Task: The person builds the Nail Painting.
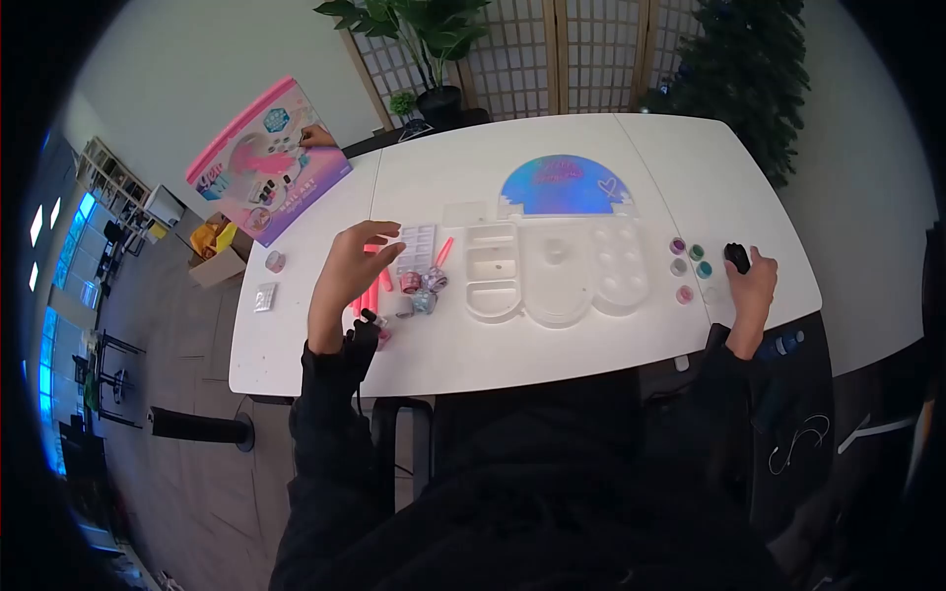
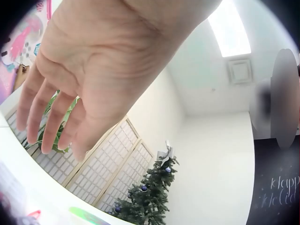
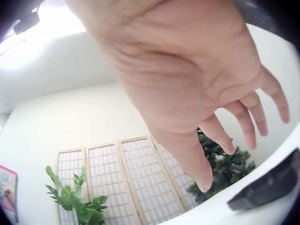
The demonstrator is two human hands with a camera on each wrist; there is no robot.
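Observation:
My left hand (image 1: 349, 268) hovers over the left part of the white table, fingers extended and nothing in the palm. Beneath and beside it are pink sticks (image 1: 385, 280), a clear compartment tray (image 1: 418, 244) and several small glittery jars (image 1: 424, 299). In the left wrist view the left fingers (image 2: 55, 110) hang spread. My right hand (image 1: 754, 292) is at the right end, beside a small black object (image 1: 736, 258). The right wrist view shows its fingers (image 3: 243, 123) loosely extended, with the black object (image 3: 269, 185) lying apart below them.
A white molded plastic tray set (image 1: 555, 307) sits mid-table, with a shiny blue-purple semicircular panel (image 1: 567, 187) behind it. Several small glitter pots (image 1: 698, 252) stand on the right. A nail art box (image 1: 271, 163) stands at the back left. A clear packet (image 1: 264, 296) lies left.

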